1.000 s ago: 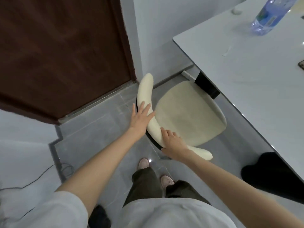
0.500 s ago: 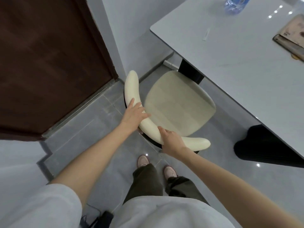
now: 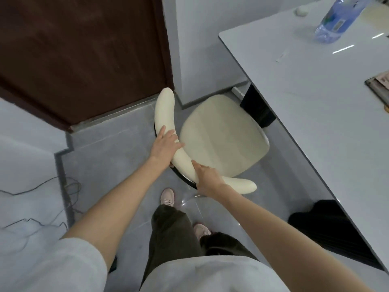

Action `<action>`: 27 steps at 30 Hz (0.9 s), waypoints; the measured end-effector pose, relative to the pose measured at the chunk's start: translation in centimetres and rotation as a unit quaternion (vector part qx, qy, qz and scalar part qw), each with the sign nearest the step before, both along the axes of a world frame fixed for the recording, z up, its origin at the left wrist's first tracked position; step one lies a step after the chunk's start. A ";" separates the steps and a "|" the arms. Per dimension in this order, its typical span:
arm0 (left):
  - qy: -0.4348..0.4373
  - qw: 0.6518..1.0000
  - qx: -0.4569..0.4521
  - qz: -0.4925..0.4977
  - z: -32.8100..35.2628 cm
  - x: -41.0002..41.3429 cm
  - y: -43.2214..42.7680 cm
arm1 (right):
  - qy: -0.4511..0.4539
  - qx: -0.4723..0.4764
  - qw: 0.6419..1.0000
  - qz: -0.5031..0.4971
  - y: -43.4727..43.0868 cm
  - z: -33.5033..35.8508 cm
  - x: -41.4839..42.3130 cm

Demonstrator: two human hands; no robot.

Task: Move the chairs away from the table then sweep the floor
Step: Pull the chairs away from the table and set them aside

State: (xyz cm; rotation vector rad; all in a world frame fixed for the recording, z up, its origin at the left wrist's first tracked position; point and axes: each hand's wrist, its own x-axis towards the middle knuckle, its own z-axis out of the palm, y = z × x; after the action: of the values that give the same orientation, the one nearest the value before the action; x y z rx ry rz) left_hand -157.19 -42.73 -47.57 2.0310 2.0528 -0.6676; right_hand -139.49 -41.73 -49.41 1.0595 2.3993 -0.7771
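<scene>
A chair with a cream seat [image 3: 223, 135] and a curved cream backrest [image 3: 165, 108] stands on the grey tiled floor, close to the corner of the pale table [image 3: 315, 106]. The seat lies just clear of the table's edge. My left hand [image 3: 166, 146] grips the middle of the backrest, with its fingers laid over the top. My right hand [image 3: 207, 178] holds the backrest nearer its right end, thumb on top. Both arms are stretched out in front of me.
A brown door [image 3: 84, 55] is behind the chair on the left. Loose cables [image 3: 42, 207] trail over the floor at left. A dark object [image 3: 328, 228] sits under the table at right. A water bottle [image 3: 334, 20] and a booklet [image 3: 379, 83] are on the table.
The chair has come a little out from under the table edge toward me, with both hands keeping their hold on the backrest. My feet have shifted.
</scene>
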 end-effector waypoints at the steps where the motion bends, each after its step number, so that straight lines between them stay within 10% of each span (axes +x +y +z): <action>1: -0.003 1.000 0.003 0.015 0.1 0.7 -0.9 | 0.002 0.000 1.000 0.014 -0.2 0.1 0.6; 27: -0.138 0.889 0.112 0.422 -2.4 14.3 -26.9 | -0.073 0.169 0.891 0.414 -11.8 0.6 5.3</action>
State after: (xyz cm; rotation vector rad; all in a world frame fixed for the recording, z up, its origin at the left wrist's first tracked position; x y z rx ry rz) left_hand -142.92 -69.67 -49.93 1.0000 2.5657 0.0259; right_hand -134.15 -53.53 -48.84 0.0979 2.5436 0.0230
